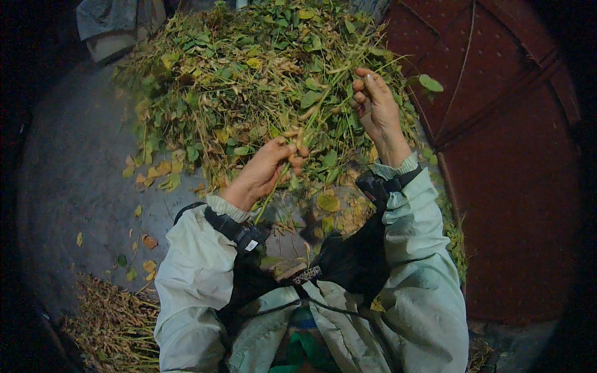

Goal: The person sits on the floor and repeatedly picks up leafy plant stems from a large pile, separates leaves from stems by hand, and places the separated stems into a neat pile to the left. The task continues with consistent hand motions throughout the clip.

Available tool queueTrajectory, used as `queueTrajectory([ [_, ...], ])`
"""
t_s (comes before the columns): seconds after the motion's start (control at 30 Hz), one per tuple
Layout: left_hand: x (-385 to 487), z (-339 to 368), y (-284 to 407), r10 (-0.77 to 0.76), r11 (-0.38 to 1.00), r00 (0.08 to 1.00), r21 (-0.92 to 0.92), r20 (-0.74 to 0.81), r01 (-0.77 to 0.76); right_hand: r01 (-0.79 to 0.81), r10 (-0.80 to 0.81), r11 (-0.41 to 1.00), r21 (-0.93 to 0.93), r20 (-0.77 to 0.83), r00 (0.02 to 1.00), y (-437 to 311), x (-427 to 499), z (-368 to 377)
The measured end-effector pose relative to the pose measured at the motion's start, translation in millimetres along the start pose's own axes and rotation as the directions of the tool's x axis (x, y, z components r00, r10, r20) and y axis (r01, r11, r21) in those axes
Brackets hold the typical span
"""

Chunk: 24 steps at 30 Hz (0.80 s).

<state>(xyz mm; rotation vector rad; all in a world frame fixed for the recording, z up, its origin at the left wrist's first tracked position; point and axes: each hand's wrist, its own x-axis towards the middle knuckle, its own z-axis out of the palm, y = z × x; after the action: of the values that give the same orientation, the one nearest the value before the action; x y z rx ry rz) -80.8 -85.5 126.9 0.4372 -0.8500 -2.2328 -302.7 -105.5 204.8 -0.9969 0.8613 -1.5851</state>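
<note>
My left hand (pixel 266 169) grips a green bean-plant stem (pixel 317 109) with plump yellowish pods (pixel 298 138) around the fingers. The stem's lower end pokes out below that hand, and its upper part slants up and right over a heap of cut bean plants (pixel 224 88). To the right of this stem is my right hand (pixel 378 105), raised, with its fingers curled towards the thumb. Whether anything thin is pinched there is not clear. Green and yellow leaves, stalks and pods are tangled together in the heap.
Dark red panels (pixel 513 196) with raised seams border the heap on the right. Loose leaves (pixel 149 266) are scattered over the grey floor (pixel 79 140). Browner plant stalks (pixel 112 321) lie in a pile at lower left. A grey cloth-covered object (pixel 109 23) stands at upper left.
</note>
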Motion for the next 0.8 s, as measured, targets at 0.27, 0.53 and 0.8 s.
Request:
queueTrajectory([
  [0.27,0,-10,5,0.032,0.977,0.999,-0.211,-0.035,-0.039,-0.112,0.116,0.989,0.097,-0.035,0.993,-7,-23,9],
  [0.53,3,-5,3,0.123,0.992,0.979,0.036,-0.161,-0.119,0.015,-0.004,0.984,-0.180,0.061,0.998,-26,-52,10],
  [0.8,3,3,-3,0.171,0.975,0.980,0.163,-0.098,-0.154,0.158,-0.148,0.986,0.055,-0.151,0.977,-71,-24,-26],
])
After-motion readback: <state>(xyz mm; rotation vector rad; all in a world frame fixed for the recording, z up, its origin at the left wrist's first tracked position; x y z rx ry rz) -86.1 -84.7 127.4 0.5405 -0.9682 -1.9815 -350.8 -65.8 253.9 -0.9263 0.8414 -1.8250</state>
